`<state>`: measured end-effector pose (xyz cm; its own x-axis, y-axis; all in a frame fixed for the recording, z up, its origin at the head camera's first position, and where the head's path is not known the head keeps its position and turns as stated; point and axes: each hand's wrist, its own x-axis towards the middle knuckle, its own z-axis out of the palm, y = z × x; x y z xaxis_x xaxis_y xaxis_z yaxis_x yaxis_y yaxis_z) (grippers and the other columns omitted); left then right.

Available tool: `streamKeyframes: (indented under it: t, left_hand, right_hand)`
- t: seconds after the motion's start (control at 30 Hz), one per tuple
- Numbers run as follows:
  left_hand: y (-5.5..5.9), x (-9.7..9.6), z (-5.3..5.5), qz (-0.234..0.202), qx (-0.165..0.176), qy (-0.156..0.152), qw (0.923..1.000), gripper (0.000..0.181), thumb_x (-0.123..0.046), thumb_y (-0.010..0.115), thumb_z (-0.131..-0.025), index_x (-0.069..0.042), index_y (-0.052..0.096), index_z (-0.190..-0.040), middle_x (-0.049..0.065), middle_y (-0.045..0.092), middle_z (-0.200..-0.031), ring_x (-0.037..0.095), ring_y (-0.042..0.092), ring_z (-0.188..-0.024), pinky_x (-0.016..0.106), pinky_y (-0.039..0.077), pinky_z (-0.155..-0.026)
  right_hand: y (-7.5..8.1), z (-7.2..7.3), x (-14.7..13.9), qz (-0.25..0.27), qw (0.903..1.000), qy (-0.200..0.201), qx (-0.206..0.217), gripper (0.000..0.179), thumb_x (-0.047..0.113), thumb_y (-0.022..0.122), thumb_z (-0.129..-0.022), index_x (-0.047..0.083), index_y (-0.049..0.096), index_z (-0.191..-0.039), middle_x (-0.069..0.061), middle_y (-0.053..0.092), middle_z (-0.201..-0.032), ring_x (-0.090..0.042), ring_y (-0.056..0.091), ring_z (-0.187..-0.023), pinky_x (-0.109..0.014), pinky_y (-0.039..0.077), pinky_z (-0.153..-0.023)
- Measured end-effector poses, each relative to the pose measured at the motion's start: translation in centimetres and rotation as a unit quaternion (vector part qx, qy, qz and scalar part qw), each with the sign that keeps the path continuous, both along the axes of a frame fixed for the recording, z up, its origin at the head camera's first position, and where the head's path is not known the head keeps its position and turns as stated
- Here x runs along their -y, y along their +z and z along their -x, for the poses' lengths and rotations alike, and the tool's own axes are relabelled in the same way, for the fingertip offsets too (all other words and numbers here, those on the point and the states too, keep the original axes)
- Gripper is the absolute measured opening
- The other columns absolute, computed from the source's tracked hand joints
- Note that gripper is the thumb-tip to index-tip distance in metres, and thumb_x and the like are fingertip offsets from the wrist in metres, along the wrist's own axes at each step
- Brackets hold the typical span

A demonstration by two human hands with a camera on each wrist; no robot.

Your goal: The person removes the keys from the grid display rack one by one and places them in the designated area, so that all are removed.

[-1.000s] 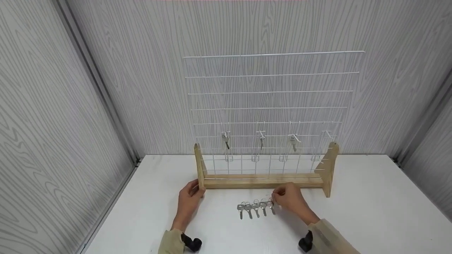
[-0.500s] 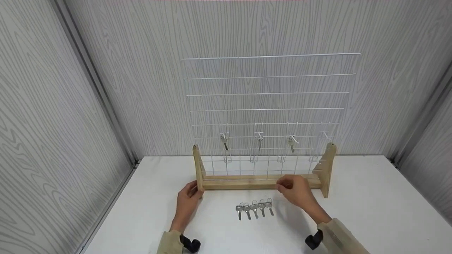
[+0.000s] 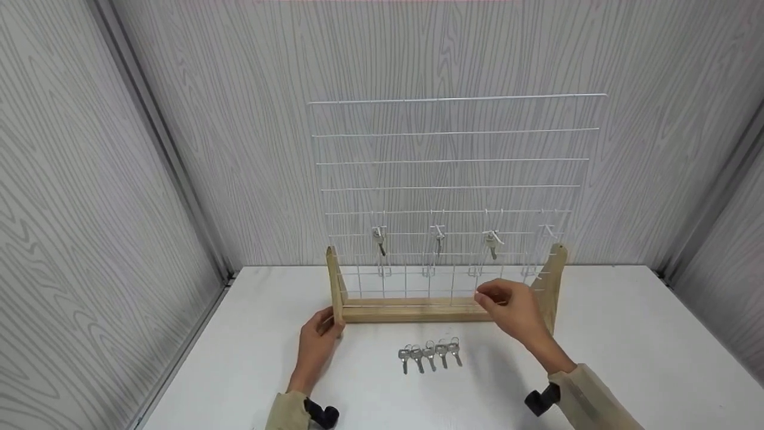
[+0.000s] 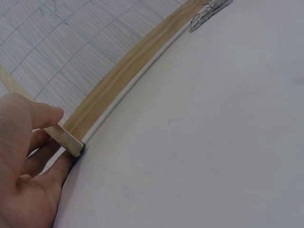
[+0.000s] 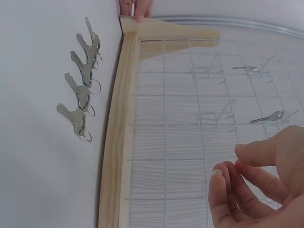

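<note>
Pale grey wood-grain walls [image 3: 441, 48] enclose a white tabletop [image 3: 262, 298] on three sides. Near the back of the tabletop rises a large white wire grid [image 3: 452, 161], upright in a wooden stand [image 3: 412, 315] made of a long base and two tapered end pieces. Two forearms in beige sleeves, the left sleeve [image 3: 287, 412] and the right sleeve [image 3: 594, 397], reach in from the front, each with a small black device at the wrist. The hands are well apart. The left hand [image 3: 318, 343] grips the lower front corner of the stand's left end piece, thumb on one side and fingers on the other. The right hand [image 3: 516, 310] is raised in front of the grid's lower right part, fingers bent and thumb tip close to the index fingertip; whether they pinch anything, I cannot tell. Four white hooks line the grid in an upper row, with another row below. Silver keys hang from the first [image 3: 379, 240], second [image 3: 440, 243] and third [image 3: 491, 243] upper hooks from the left. Five more keys [image 3: 430, 355] lie side by side on the tabletop before the stand, between the hands, their small rings [image 3: 455, 340] toward the grid.
</note>
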<state>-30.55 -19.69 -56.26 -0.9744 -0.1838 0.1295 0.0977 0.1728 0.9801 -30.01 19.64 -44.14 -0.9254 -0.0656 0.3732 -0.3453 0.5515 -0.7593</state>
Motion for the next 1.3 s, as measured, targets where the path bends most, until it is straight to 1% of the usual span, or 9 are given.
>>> streamKeyframes:
  t: [0.2,0.37,0.5,0.73,0.93,1.07,1.2,1.3]
  left_hand:
    - [-0.1,0.0,0.0,-0.001,0.003,-0.002,1.0000,0.049,-0.014,0.067,-0.106,-0.002,0.056,-0.151,0.023,0.056,-0.155,0.041,0.057,-0.143,0.045,0.057,-0.111]
    - [-0.2,0.0,0.1,-0.003,0.001,-0.002,1.0000,0.048,-0.014,0.068,-0.105,-0.002,0.057,-0.150,0.023,0.058,-0.153,0.040,0.058,-0.142,0.040,0.059,-0.106]
    - [-0.2,0.0,0.2,0.002,-0.002,-0.004,1.0000,0.049,-0.015,0.068,-0.106,-0.001,0.056,-0.151,0.024,0.057,-0.153,0.040,0.058,-0.142,0.038,0.060,-0.103]
    - [-0.3,0.0,0.4,0.002,-0.009,-0.005,0.9999,0.048,-0.013,0.065,-0.107,0.002,0.054,-0.151,0.028,0.055,-0.154,0.043,0.057,-0.142,0.038,0.061,-0.101]
    - [-0.1,0.2,0.2,-0.002,0.000,0.001,1.0000,0.047,-0.016,0.068,-0.106,-0.001,0.057,-0.149,0.024,0.058,-0.153,0.039,0.059,-0.141,0.036,0.060,-0.102]
    - [-0.1,0.1,0.2,-0.001,0.004,0.004,1.0000,0.046,-0.015,0.068,-0.106,-0.002,0.058,-0.149,0.023,0.059,-0.153,0.038,0.060,-0.141,0.034,0.061,-0.102]
    - [0.0,0.0,0.1,-0.003,0.000,0.001,1.0000,0.047,-0.015,0.068,-0.105,-0.002,0.058,-0.149,0.023,0.058,-0.153,0.039,0.059,-0.142,0.036,0.060,-0.103]
    - [0.0,0.0,0.1,-0.003,-0.007,-0.005,1.0000,0.047,-0.013,0.067,-0.106,0.000,0.056,-0.150,0.025,0.057,-0.154,0.041,0.057,-0.143,0.039,0.059,-0.105]
  right_hand:
    - [1.3,0.7,-0.6,0.001,0.9997,-0.016,-0.021,0.013,0.010,0.078,-0.098,0.005,0.081,-0.110,-0.009,0.081,-0.102,-0.020,0.075,-0.091,-0.016,0.057,-0.079]
    - [2.4,1.3,-1.0,0.004,0.9982,-0.030,-0.053,0.016,0.010,0.077,-0.099,0.004,0.080,-0.113,-0.012,0.081,-0.106,-0.028,0.077,-0.097,-0.013,0.055,-0.080]
    - [3.0,1.8,-1.3,0.007,0.9968,-0.041,-0.069,0.017,0.010,0.075,-0.100,0.003,0.079,-0.114,-0.014,0.080,-0.107,-0.031,0.076,-0.099,-0.012,0.054,-0.080]
    - [3.8,2.8,-1.4,0.012,0.9955,-0.050,-0.079,0.018,0.009,0.073,-0.100,0.000,0.077,-0.115,-0.016,0.079,-0.107,-0.029,0.075,-0.098,-0.009,0.051,-0.078]
    - [4.4,3.4,-1.2,0.028,0.9905,-0.066,-0.117,0.018,0.006,0.075,-0.098,-0.001,0.078,-0.115,-0.017,0.079,-0.105,-0.032,0.076,-0.096,-0.005,0.050,-0.076]
    - [4.7,3.8,-1.1,0.027,0.9892,-0.075,-0.123,0.021,0.007,0.075,-0.098,0.001,0.078,-0.118,-0.016,0.079,-0.105,-0.030,0.076,-0.097,-0.004,0.050,-0.076]
    - [4.8,4.0,-1.2,0.016,0.9884,-0.081,-0.128,0.020,0.008,0.075,-0.099,0.003,0.078,-0.119,-0.014,0.080,-0.107,-0.029,0.076,-0.098,-0.005,0.050,-0.077]
    - [4.8,4.3,-1.3,0.022,0.9875,-0.077,-0.136,0.020,0.006,0.075,-0.099,0.001,0.078,-0.118,-0.016,0.079,-0.107,-0.030,0.075,-0.097,-0.003,0.049,-0.076]
